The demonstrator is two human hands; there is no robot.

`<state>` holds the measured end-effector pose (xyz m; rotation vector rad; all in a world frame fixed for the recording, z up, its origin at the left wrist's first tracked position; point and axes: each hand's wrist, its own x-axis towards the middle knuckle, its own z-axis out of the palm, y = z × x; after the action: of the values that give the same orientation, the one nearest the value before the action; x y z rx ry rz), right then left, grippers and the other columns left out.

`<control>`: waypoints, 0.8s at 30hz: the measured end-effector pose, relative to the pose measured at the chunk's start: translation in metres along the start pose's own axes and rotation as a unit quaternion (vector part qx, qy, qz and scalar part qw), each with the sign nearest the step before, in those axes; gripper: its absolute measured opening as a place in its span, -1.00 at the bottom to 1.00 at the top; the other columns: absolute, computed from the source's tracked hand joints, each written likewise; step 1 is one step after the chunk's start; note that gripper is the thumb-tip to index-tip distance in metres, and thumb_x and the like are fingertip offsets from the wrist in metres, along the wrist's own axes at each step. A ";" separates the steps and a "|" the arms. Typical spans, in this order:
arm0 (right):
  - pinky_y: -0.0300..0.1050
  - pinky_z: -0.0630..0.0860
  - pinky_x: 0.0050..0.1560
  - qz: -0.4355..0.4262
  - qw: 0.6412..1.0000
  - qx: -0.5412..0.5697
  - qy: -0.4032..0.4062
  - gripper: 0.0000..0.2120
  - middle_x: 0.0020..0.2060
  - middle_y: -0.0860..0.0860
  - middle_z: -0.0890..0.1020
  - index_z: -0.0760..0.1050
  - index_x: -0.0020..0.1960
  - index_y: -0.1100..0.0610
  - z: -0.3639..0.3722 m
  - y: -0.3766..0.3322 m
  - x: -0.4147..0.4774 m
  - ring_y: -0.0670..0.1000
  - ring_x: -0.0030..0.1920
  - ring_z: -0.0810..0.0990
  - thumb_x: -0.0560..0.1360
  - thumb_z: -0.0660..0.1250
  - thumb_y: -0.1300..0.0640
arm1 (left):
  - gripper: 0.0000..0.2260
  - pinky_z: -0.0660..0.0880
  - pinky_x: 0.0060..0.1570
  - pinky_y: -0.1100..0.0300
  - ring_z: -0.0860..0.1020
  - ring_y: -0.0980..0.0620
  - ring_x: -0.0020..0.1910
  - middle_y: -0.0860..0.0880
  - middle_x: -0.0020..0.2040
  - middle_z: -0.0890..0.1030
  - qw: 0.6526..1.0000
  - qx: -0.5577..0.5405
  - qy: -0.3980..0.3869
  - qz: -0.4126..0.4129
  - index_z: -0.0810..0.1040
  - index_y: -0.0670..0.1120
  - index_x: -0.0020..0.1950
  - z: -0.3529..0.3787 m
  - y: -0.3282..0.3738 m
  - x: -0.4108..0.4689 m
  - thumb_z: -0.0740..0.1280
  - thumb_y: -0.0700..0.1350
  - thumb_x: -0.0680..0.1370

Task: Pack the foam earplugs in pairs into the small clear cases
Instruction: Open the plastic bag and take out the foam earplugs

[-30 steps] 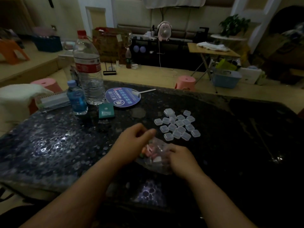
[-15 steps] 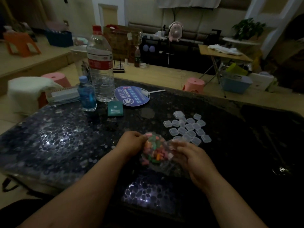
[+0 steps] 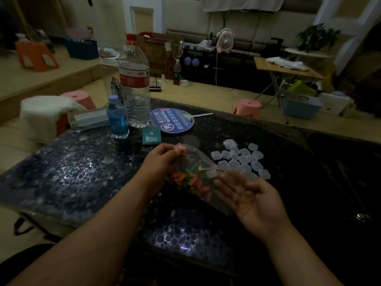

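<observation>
Earplug bag (image 3: 191,178) at frame centre, pinched at its mouth by left hand (image 3: 162,159), right hand (image 3: 247,195) open-palmed beneath; emptying step judged underway, pairing into clear cases (image 3: 243,159), centre right on worktop (image 3: 72,174), next.

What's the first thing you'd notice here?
Probably the clear bag full of colourful foam earplugs, held up over the middle of the dark table by the left hand, with the right hand open beside it. Just behind sits a cluster of small clear cases, and a tall water bottle stands at the far left.
</observation>
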<state>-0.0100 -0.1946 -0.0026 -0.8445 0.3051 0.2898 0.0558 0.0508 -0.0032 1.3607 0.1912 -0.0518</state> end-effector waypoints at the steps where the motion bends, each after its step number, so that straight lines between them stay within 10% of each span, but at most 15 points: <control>1: 0.29 0.60 0.27 0.004 1.000 -0.001 0.000 -0.56 0.26 0.33 0.67 0.61 0.24 0.31 -0.001 0.001 0.000 0.31 0.27 0.69 0.51 0.10 0.22 | -0.85 0.57 -0.19 0.14 0.67 -0.02 -0.05 -0.10 -0.02 0.71 1.000 -0.007 -0.005 -0.009 0.60 -0.15 0.13 -0.001 -0.001 0.001 0.36 -0.12 0.62; 21: 0.09 0.75 -0.14 0.026 0.998 0.015 -0.052 -0.54 0.16 0.29 0.73 0.76 0.03 0.28 -0.008 0.000 0.003 0.23 0.06 0.78 0.49 0.07 0.36 | -0.78 0.62 -0.11 -0.04 0.66 -0.10 -0.14 -0.15 -0.12 0.70 0.996 0.076 0.004 0.042 0.61 -0.09 -0.12 -0.013 -0.010 0.008 0.40 0.03 0.61; 24: -0.03 0.74 -0.02 0.006 0.988 -0.144 -0.048 -0.53 0.22 0.26 0.71 0.71 0.16 0.32 -0.008 0.004 0.007 0.18 0.17 0.75 0.58 0.05 0.50 | -0.76 0.56 -0.23 0.08 0.64 -0.05 -0.20 -0.04 -0.21 0.68 0.997 0.080 0.005 0.020 0.62 -0.04 -0.12 -0.011 -0.016 0.007 0.37 0.09 0.62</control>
<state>-0.0060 -0.1972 -0.0131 -1.1094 0.1792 0.3908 0.0588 0.0589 -0.0225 1.5241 0.1703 -0.0271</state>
